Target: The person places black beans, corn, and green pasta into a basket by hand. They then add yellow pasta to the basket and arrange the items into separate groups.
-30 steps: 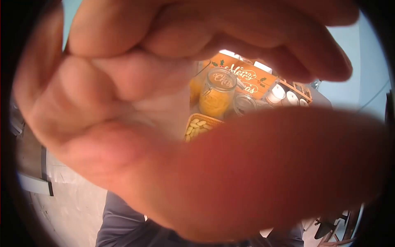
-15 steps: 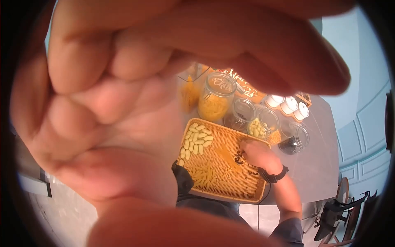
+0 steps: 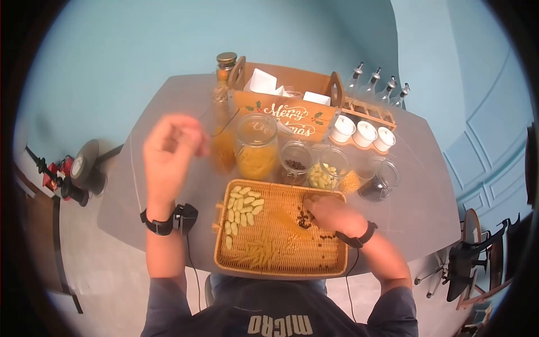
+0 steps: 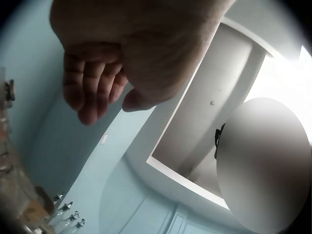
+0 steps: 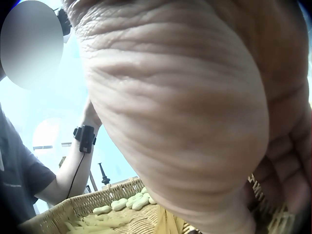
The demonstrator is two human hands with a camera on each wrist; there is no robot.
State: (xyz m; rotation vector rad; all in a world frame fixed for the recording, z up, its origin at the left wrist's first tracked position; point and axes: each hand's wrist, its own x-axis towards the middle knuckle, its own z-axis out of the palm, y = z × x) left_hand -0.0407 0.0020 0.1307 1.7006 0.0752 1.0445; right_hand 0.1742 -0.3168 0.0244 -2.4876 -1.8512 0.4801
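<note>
My left hand [image 3: 173, 154] is raised, blurred, left of the jars; its loosely bent fingers hold nothing in the left wrist view. My right hand [image 3: 338, 217] lies over the right side of a wicker basket [image 3: 281, 269], fingers by small dark pieces [image 3: 304, 218]. In the right wrist view the palm [image 5: 180, 107] covers much of the basket, and whether anything is under the fingertips cannot be seen. Peanuts [image 3: 241, 205] lie at the basket's upper left, short pasta [image 3: 259, 251] at lower left, long yellow strands [image 3: 289, 222] in the middle.
Behind the basket stand a large jar of yellow pasta [image 3: 256, 160] and several smaller jars, one with dark pieces [image 3: 295, 164]. Farther back are a wooden crate [image 3: 281, 101], white cups [image 3: 365, 135] and glass bottles [image 3: 370, 87]. Cables hang from both wrists.
My left hand has moved from right in front of the head camera down to the left, uncovering the table. The right hand stays at the basket's right side.
</note>
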